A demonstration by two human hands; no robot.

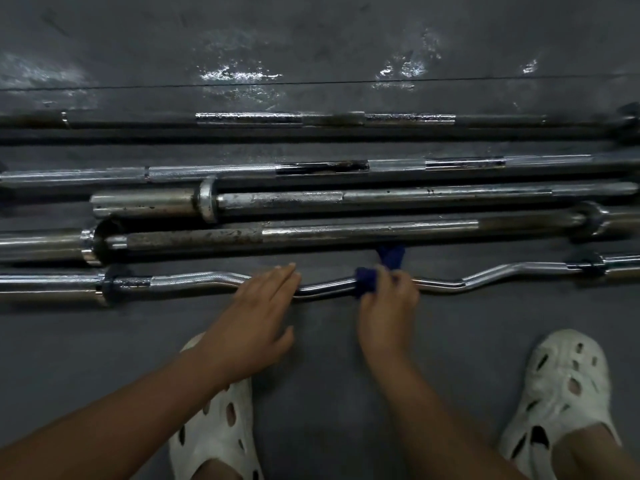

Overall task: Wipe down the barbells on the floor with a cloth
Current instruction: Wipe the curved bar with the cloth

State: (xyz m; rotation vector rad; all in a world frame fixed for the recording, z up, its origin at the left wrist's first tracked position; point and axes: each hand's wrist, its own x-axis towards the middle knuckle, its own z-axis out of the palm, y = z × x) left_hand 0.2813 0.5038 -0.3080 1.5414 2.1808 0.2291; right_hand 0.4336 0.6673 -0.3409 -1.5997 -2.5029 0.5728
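My left hand (258, 306) lies flat, fingers straight, pressing the curl bar (194, 281), I judge to stop it rolling on the floor (322, 341). Just right of it, my right hand (388, 299) curls round the blue cloth (369, 280), wrapped about the bar's middle bend so it rubs all round. Four straight bars (346, 233) lie beyond both hands.

glossy chrome curl bar (194, 280), soft blue cloth (367, 278), matt grey floor (322, 341), rust-flecked steel bars (194, 237)
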